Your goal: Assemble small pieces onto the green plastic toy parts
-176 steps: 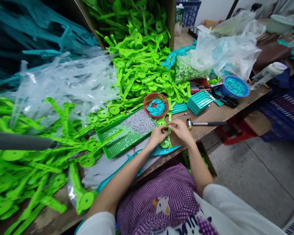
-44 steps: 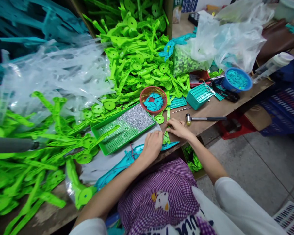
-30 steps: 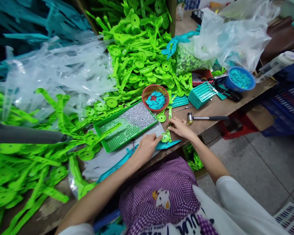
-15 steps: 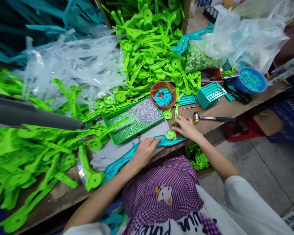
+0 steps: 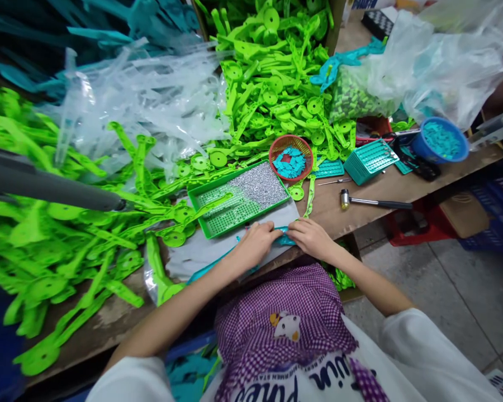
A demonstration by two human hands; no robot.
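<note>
Near the table's front edge, my left hand (image 5: 257, 241) has its fingers closed on a long teal plastic piece (image 5: 209, 269) that runs back under my forearm. Close beside it on the right, my right hand (image 5: 312, 237) pinches the same teal piece near its right end. A green plastic part (image 5: 309, 196) extends up from behind my right fingers; its lower end is hidden. Just behind my left hand lies a green tray (image 5: 218, 224) with small silver pins (image 5: 262, 185) heaped in its right half.
A red basket (image 5: 272, 152) of teal pieces, a teal stacked block (image 5: 369, 162), a hammer (image 5: 375, 202) and a blue bowl (image 5: 456, 157) stand to the right. Green parts (image 5: 272, 84) pile up behind and left. A grey arm-like bar (image 5: 46, 181) juts in from the left.
My right hand has moved down and left, close to my left hand, and now grips the teal piece. The round end of the green part is now covered. The view has shifted slightly.
</note>
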